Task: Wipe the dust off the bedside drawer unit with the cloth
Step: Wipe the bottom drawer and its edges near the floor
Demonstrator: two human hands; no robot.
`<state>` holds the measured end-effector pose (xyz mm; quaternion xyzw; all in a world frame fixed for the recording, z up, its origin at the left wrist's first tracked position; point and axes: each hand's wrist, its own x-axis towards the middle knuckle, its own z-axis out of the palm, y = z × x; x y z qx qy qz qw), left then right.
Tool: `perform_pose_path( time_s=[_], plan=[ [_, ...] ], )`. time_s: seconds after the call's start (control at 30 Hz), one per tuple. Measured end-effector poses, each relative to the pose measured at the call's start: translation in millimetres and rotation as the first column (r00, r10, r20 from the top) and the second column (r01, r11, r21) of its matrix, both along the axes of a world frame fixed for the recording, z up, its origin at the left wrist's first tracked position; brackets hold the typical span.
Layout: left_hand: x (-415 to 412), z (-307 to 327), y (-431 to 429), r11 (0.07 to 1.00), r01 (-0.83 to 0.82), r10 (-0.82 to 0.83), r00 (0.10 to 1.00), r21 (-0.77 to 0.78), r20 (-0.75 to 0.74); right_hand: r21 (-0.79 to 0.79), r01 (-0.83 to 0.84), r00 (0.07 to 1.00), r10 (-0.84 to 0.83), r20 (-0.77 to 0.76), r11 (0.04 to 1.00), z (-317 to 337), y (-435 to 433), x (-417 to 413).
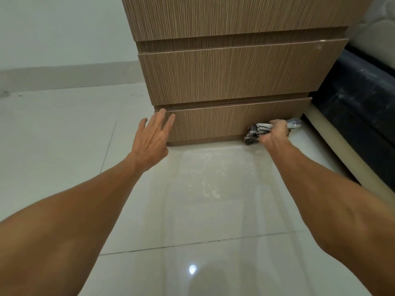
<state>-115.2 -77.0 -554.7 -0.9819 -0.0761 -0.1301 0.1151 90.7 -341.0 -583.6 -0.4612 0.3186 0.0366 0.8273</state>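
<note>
Right hand (274,133) grips the bunched cloth (255,132) against the drawer unit's (224,75) bottom drawer, near its right corner; left hand (152,137), fingers spread, rests at its left edge

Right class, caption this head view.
Right hand wipes drawer unit with cloth; left hand steadies it.

I see bare glossy pale tiled floor (203,189) open ahead; brown wood-grain drawer unit (230,75) blocks front, dark bed base (363,99) blocks right.
</note>
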Motion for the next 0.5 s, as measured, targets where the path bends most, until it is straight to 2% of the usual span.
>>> perform_pose_path(
  time_s=[0.07, 0.23, 0.5],
  plan=[
    [0, -1, 1, 1.000, 0.009, -0.009, 1.000, 0.007, -0.006, 0.066, -0.025, 0.999, 0.027, -0.031, 0.998, -2, 22, -5],
    [2, 1, 5, 0.999, 0.044, -0.044, 0.999, 0.011, -0.007, 0.067, -0.004, 0.998, 0.008, -0.069, 0.998, -18, 72, -23],
    [1, 2, 3, 0.999, 0.040, -0.040, 0.999, -0.003, 0.009, 0.235, -0.223, 0.966, 0.246, -0.073, 0.946, -24, 139, -75]
  ],
)
